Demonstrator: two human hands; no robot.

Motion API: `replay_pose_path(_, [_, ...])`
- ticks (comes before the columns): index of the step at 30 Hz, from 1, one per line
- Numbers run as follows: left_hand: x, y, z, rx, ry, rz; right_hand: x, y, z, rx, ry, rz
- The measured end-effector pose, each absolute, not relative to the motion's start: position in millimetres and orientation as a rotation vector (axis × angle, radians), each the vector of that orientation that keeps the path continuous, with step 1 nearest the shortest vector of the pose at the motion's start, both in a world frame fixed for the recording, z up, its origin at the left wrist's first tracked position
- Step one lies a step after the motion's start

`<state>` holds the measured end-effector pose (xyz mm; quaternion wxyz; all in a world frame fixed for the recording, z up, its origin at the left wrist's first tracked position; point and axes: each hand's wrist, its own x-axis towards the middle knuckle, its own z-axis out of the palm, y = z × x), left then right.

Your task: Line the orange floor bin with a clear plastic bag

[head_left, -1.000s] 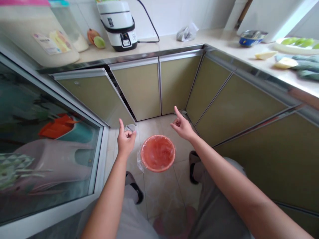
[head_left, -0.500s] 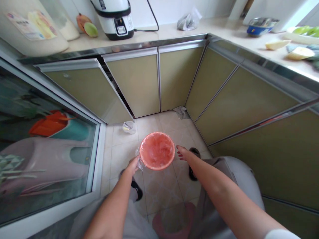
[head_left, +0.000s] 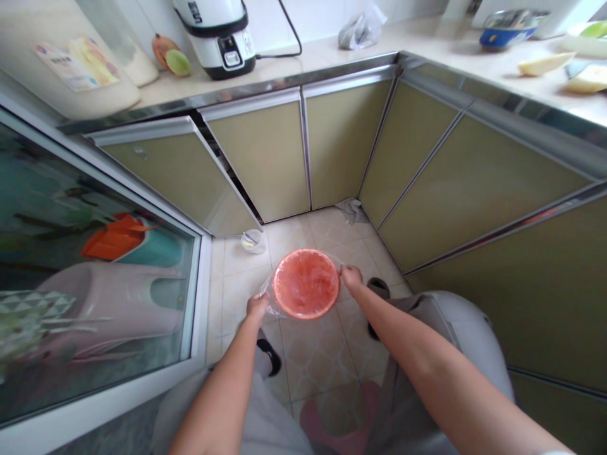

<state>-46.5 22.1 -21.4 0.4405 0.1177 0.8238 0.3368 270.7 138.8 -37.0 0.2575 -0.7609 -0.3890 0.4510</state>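
A round orange-red bin (head_left: 306, 283) stands on the tiled floor, lined with a clear plastic bag (head_left: 268, 297) that hangs over its rim. My left hand (head_left: 257, 308) grips the bag at the bin's left rim. At the right rim, my right hand (head_left: 351, 276) is closed on the bag's edge. Both arms reach down from the bottom of the view.
Yellow-green cabinet doors line the corner; one door (head_left: 190, 183) at the left stands ajar. A small clear container (head_left: 253, 240) and a grey rag (head_left: 351, 210) lie on the floor. A rice cooker (head_left: 215, 35) sits on the counter. A glass sliding door (head_left: 95, 265) is at the left.
Both hands dropped from chest height, down to the bin's rim, and closed on the plastic bag at its two sides. The view tilted slightly.
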Motion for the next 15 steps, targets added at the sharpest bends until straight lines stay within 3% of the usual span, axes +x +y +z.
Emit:
replay_pose_path(9, [-32,43,29,0.377,1.751,1.125,252,138,15,-1.728,-1.228,1.276])
replay_pose_path(15, [-25,59,59,0.385,1.467,1.283,241,154,33,-1.584,-1.050,1.425])
